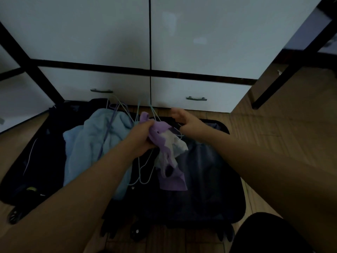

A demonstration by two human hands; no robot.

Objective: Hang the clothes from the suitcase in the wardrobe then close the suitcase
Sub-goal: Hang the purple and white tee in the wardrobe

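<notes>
Head view, looking down at an open suitcase (209, 207) lying flat on the wooden floor (273, 125), before a white wardrobe (109, 33) whose doors are closed across the upper frame. Left: the left forearm enters from the lower left corner and runs diagonally up to frame centre. The left hand (141, 136) has its fingers curled tightly round the bunched top of a purple and white garment (169, 157), which hangs from the grip and trails down over the right half of the suitcase. Behind that forearm, a light blue garment (94, 143) lies heaped in the middle-left of the suitcase, with dark clothing (45, 152) beside it at the far left. Several thin wire hangers (116, 114), pale green and lilac, lie tangled over the blue garment and under the left hand; whether the hand also grips one cannot be told. Right: the right forearm enters from the right edge and slopes up toward centre. The right hand (184, 120) hovers just right of the purple garment, fingers loosely bent and spread, thumb apart, holding nothing visible; hanger wires pass close beneath it, contact unclear. Lower right: a dark, rounded shape (269, 234), unidentifiable.
</notes>
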